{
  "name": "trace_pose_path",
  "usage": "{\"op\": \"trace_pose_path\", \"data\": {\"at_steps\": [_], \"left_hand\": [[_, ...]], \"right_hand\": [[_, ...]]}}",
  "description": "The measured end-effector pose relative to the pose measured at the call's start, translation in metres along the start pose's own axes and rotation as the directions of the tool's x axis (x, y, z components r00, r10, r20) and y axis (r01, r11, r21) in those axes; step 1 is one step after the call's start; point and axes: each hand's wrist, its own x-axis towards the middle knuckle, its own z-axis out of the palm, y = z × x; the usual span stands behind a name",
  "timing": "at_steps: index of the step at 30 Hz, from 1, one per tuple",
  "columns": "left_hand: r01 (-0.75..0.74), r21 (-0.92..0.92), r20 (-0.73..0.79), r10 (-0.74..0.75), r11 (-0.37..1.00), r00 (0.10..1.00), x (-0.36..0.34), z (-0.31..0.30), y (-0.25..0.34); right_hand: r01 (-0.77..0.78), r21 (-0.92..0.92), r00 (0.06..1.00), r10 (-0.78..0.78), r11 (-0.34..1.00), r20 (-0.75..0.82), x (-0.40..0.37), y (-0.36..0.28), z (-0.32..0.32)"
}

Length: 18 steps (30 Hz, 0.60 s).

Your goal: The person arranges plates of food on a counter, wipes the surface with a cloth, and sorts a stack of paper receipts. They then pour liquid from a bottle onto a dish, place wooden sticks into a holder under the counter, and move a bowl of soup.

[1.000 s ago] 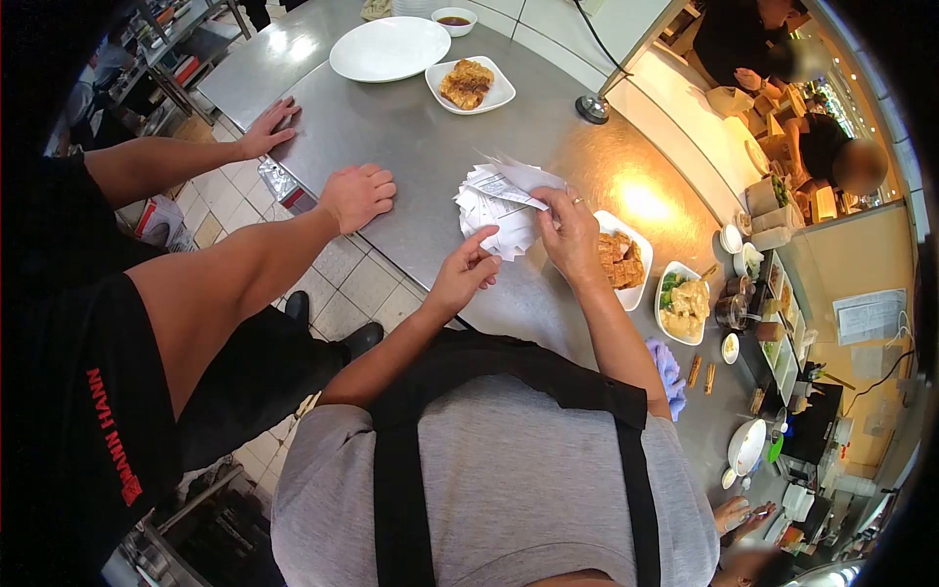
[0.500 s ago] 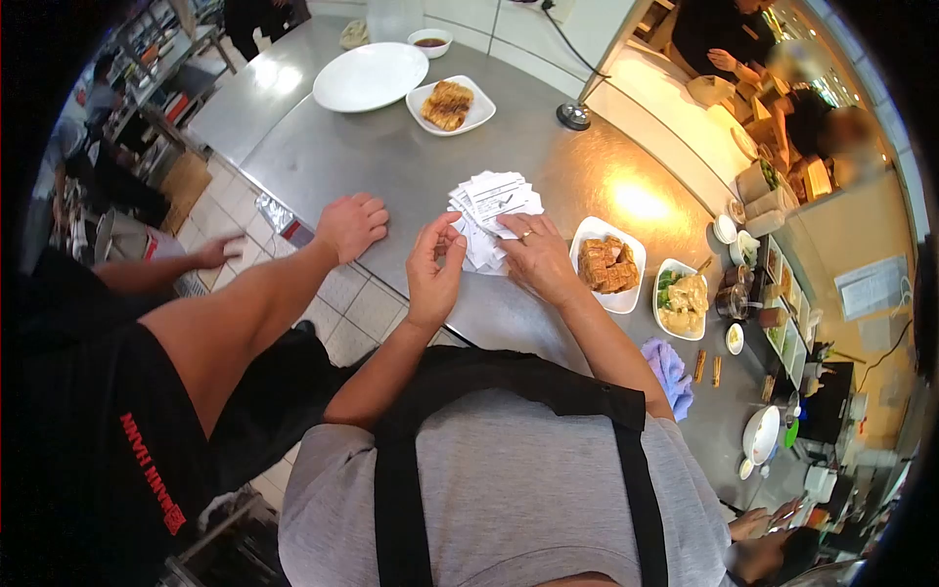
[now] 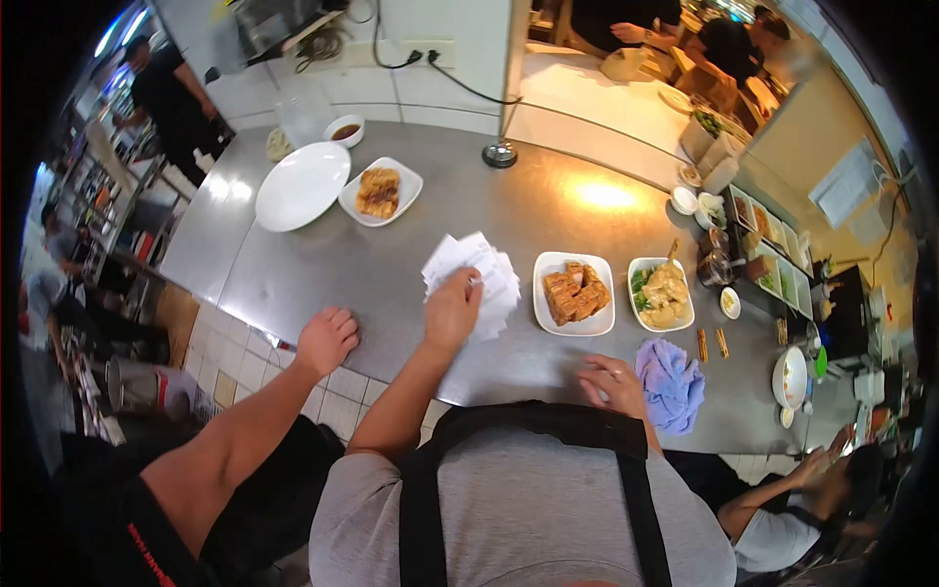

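A fanned pile of white printed paper slips (image 3: 497, 293) lies on the steel counter in front of me. My left hand (image 3: 453, 308) is over the pile, its fingers curled and pinched at the slips; the fingertips are partly hidden. Near the counter's front edge, my right hand (image 3: 610, 383) wears a ring and has loosely bent fingers, apart from one another. A crumpled purple cloth (image 3: 671, 386) lies just right of it. Beyond the right hand stands a white square dish (image 3: 541, 318) of browned, cut pieces. Beside that is a dish of greens and pale sauced food (image 3: 662, 296).
At the left, a co-worker's hand (image 3: 329, 340) rests on the counter edge. Farther back are a large white plate (image 3: 303, 186), a dish with a fried piece (image 3: 380, 192), a sauce bowl (image 3: 346, 130) and a call bell (image 3: 500, 155). Condiment containers (image 3: 773, 256) line the right side.
My right hand has left the paper slips and drawn back to the counter edge near the cloth. My left hand has moved onto the slips. The view has turned.
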Motion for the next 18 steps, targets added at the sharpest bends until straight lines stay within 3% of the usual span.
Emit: {"op": "trace_pose_path", "data": {"at_steps": [2,4,6,8,10,12,14,18], "left_hand": [[-0.045,0.044,-0.109,0.050,0.998,0.993,0.041,0.020,-0.020],[0.016,0.205,-0.072,-0.001,0.979,0.997,0.103,0.039,-0.049],[0.085,0.223,-0.083,-0.068,0.971,0.994,0.152,0.039,-0.049],[0.140,0.429,-0.199,-0.057,0.892,0.978,0.172,0.045,-0.055],[0.221,0.350,-0.204,-0.156,0.910,0.966,0.161,0.048,-0.049],[0.129,0.378,-0.084,-0.105,0.917,0.991,0.123,0.067,-0.069],[-0.119,0.546,0.074,0.094,0.829,0.993,0.082,0.072,-0.071],[-0.301,0.409,0.161,0.256,0.862,0.953,0.027,0.062,-0.054]], "right_hand": [[-0.160,-0.012,0.984,0.159,0.987,-0.086,-0.022,0.011,-0.016],[-0.292,-0.024,0.944,0.284,0.956,-0.170,-0.038,0.017,-0.027],[-0.340,-0.104,0.920,0.308,0.935,-0.242,-0.037,0.012,-0.037],[-0.396,-0.149,0.891,0.339,0.906,-0.302,-0.039,0.007,-0.048],[-0.439,-0.165,0.864,0.365,0.883,-0.346,-0.043,0.006,-0.057],[-0.502,-0.198,0.828,0.403,0.842,-0.390,-0.054,0.014,-0.064],[-0.561,-0.221,0.796,0.446,0.798,-0.409,-0.064,0.028,-0.071],[-0.646,-0.308,0.749,0.502,0.699,-0.432,-0.080,0.074,-0.069]]}}
